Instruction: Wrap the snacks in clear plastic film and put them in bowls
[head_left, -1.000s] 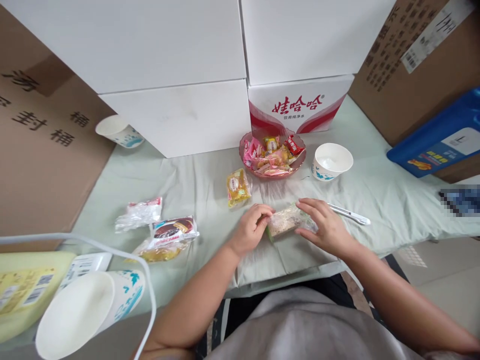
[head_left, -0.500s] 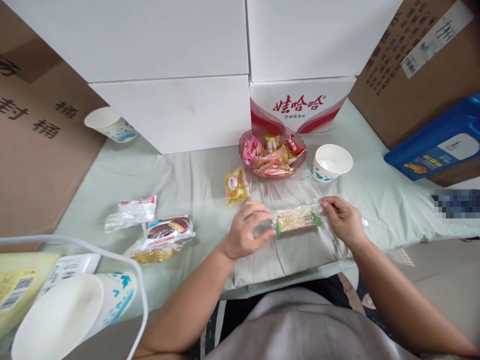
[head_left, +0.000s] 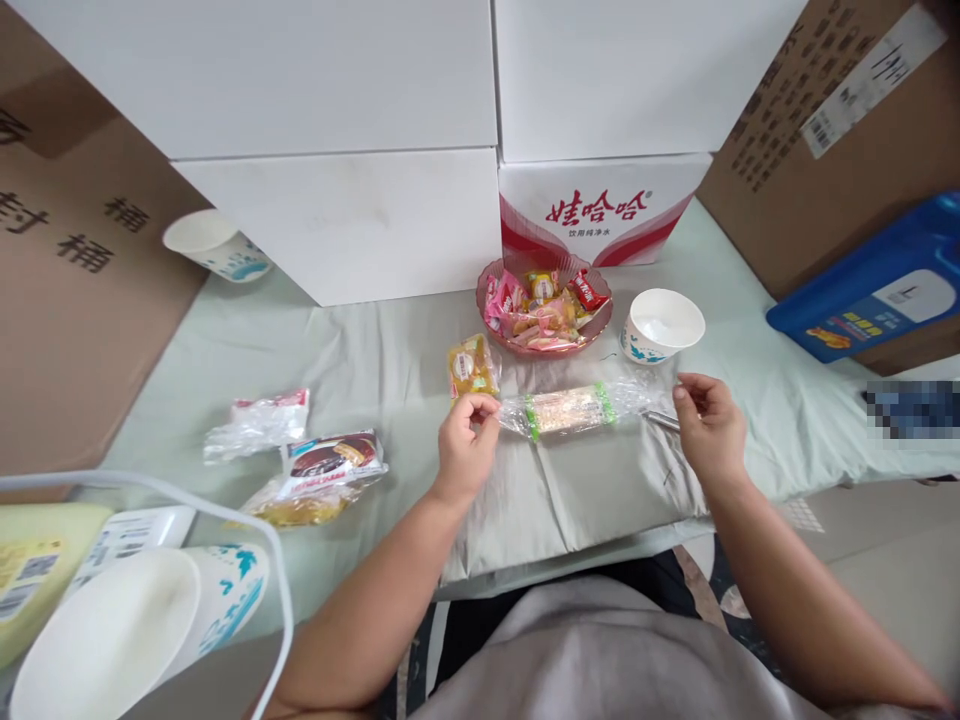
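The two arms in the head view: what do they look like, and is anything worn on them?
Both forearms are bare, with no sleeve in view. The left hand and right hand wear no gloves; I see no watch, ring or bracelet.

Bright, even daylight, soft faint shadows, mild wide-angle bending at the edges, sharp centre, blurred near corners.

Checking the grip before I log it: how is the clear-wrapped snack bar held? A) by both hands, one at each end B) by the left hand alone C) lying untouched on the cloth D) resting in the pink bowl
A: the left hand and right hand each pinch one wrapper end of the snack bar, which stretches between them.
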